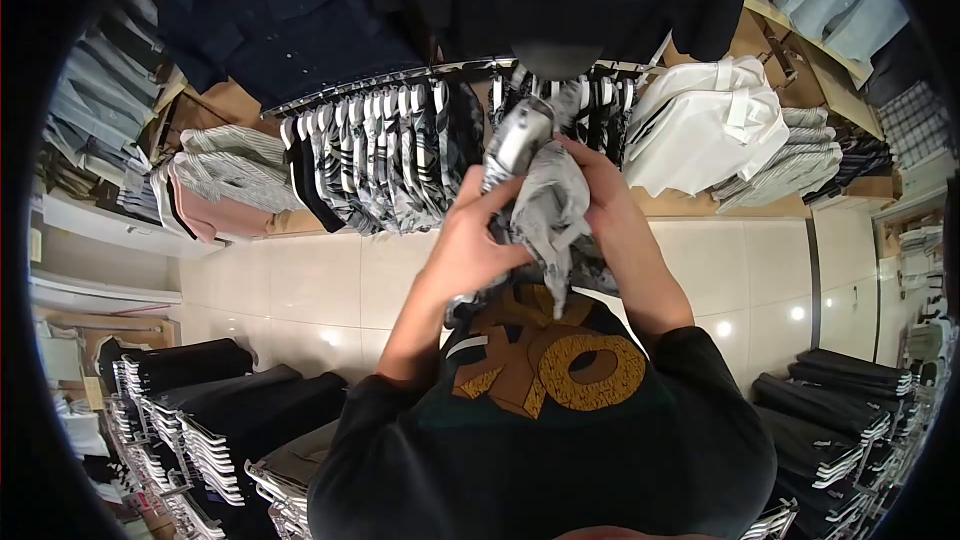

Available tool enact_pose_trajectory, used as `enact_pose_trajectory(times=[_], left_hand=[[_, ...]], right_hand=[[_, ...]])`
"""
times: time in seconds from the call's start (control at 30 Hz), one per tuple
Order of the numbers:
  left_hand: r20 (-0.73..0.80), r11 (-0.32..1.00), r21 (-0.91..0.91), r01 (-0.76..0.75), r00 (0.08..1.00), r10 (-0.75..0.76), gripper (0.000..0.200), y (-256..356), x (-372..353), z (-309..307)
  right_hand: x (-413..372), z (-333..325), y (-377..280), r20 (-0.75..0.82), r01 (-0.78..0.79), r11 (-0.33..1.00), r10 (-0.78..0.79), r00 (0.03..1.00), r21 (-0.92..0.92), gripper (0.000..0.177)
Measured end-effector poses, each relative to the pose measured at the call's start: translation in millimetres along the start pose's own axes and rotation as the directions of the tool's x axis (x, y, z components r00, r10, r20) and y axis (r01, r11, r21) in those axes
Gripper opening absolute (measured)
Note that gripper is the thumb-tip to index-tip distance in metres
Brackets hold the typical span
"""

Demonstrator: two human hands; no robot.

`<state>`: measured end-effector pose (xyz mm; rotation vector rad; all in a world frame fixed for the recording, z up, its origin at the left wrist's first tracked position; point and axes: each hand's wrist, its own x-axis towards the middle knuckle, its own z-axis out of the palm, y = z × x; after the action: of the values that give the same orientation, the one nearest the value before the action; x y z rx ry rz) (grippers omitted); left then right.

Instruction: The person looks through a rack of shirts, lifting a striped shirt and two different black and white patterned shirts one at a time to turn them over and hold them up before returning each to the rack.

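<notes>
In front of my chest I hold a grey and white patterned shirt (552,202), bunched and partly blurred by motion. My left hand (468,248) grips its left side, the thumb and fingers curved around the cloth. On the other side my right hand (600,182) is closed on the fabric near its upper part. A blurred, pale, shiny-looking part (520,140) sticks up above my left fingers; I cannot make out whether it is the collar or something else. Just beyond my hands, a rail (400,75) carries several patterned shirts (385,155) on white hangers.
White shirts (705,125) hang to the right of the rail's middle, striped and pink ones (215,200) to the left. Dark garments (300,15) hang above. Racks of dark trousers (215,400) stand behind me on both sides. The floor (320,275) is pale tile.
</notes>
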<state>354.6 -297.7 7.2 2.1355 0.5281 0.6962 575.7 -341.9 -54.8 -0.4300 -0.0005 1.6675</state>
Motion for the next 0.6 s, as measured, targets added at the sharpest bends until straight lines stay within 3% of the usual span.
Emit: enact_pose_trajectory(times=[0.07, 0.1, 0.17, 0.23, 0.27, 0.43, 0.5, 0.53, 0.57, 0.6], left_hand=[[0.013, 0.999, 0.039, 0.010, 1.000, -0.011, 0.072, 3, -4, 4], [0.027, 0.996, 0.002, 0.092, 0.995, -0.092, 0.072, 5, -7, 5], [0.040, 0.984, -0.034, 0.176, 0.984, -0.175, 0.071, 1, -9, 6], [-0.011, 0.996, -0.080, 0.043, 0.999, -0.044, 0.067, -12, -10, 7], [-0.063, 0.999, 0.016, -0.043, 0.997, 0.044, 0.057, -7, -12, 7], [-0.112, 0.999, -0.039, -0.021, 0.994, 0.016, 0.037, -31, -8, 10], [-0.114, 0.996, -0.088, -0.003, 0.993, -0.007, 0.030, -35, -3, 9], [-0.170, 0.998, -0.058, -0.020, 0.985, 0.010, 0.025, -30, 0, 10], [-0.222, 0.999, -0.028, -0.033, 0.975, 0.026, 0.021, -24, 2, 12], [-0.246, 0.999, -0.035, 0.004, 0.969, -0.012, 0.015, -18, 5, 13]], right_hand=[[-6, 19, 7, -0.124, 0.094, 0.995, -0.096, 0.988, -0.023, 0.031], [-6, 14, 9, -0.126, 0.091, 0.996, -0.093, 0.988, -0.026, 0.031], [-5, 5, 12, -0.172, 0.223, 0.956, -0.256, 0.951, -0.189, 0.029], [-7, 5, 13, -0.211, 0.222, 0.949, -0.269, 0.940, -0.222, 0.031], [-7, 1, 13, -0.230, 0.219, 0.945, -0.276, 0.933, -0.243, 0.031], [-19, 4, 8, -0.185, 0.253, 0.945, -0.292, 0.938, -0.208, 0.034], [-34, 15, 14, 0.017, 0.439, 0.741, -0.501, 0.865, -0.508, 0.041], [-38, 18, 23, 0.133, 0.494, 0.564, -0.560, 0.818, -0.662, 0.056], [-39, 19, 29, 0.136, 0.490, 0.566, -0.553, 0.822, -0.663, 0.056], [-41, 20, 35, 0.229, 0.475, 0.370, -0.543, 0.808, -0.798, 0.067]])
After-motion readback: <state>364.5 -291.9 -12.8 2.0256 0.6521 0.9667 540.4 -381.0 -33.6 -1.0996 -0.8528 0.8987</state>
